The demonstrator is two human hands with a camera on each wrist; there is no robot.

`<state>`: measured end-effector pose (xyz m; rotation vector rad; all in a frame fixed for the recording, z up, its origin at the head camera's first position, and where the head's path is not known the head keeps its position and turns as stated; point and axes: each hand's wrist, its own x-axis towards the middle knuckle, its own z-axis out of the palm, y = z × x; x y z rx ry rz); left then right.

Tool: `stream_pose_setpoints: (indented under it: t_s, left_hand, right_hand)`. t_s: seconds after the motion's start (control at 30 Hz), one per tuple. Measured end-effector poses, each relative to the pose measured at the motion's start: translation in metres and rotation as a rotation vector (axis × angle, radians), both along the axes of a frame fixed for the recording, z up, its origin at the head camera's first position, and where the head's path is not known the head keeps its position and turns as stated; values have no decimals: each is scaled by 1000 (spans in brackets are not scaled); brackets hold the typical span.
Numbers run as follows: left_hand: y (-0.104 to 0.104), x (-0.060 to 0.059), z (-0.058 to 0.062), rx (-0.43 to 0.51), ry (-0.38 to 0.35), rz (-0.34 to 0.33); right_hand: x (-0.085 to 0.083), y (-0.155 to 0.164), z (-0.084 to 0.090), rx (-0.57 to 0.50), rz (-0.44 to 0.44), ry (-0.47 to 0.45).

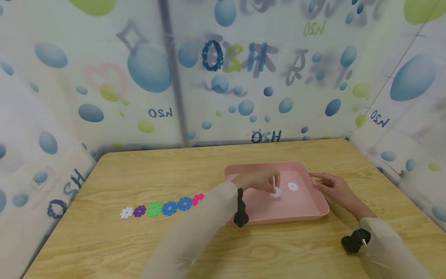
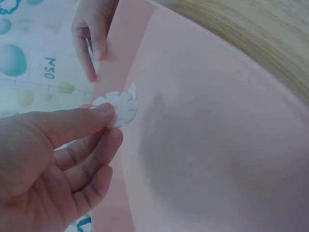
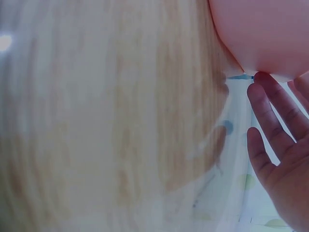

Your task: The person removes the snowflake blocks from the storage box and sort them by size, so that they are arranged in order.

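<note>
My left hand is over the pink tray, pinching a white flower-shaped plastic disc between thumb and fingers. Behind that disc in the left wrist view, part of another white piece shows. Inside the tray, one white notched disc appears just below my left fingers and a second white disc lies to their right. My right hand rests at the tray's right side, fingers extended, fingertips touching its outer wall.
Left of the tray, a row of notched discs lies on the wooden table: white, purple, green, blue, blue and pink. My left sleeve covers the row's right end. A patterned curtain stands behind.
</note>
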<state>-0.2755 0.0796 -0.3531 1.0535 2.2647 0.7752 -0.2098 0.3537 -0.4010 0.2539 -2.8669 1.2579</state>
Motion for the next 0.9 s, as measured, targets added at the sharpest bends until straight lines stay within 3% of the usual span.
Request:
stream_pose_setpoints:
  t_s: [0.23, 0.5, 0.67, 0.9]
  left_hand:
    - [-30, 6, 3, -12, 81, -26]
    - [-67, 17, 11, 52, 140, -91]
    - [-92, 24, 19, 71, 107, -64]
    - [-131, 28, 28, 65, 178, -15]
  right_hand:
    - [1, -2, 3, 26, -10, 7]
    - [1, -2, 1, 10, -5, 18]
    - [0, 0, -2, -4, 1, 21]
    - [2, -1, 2, -23, 7, 21]
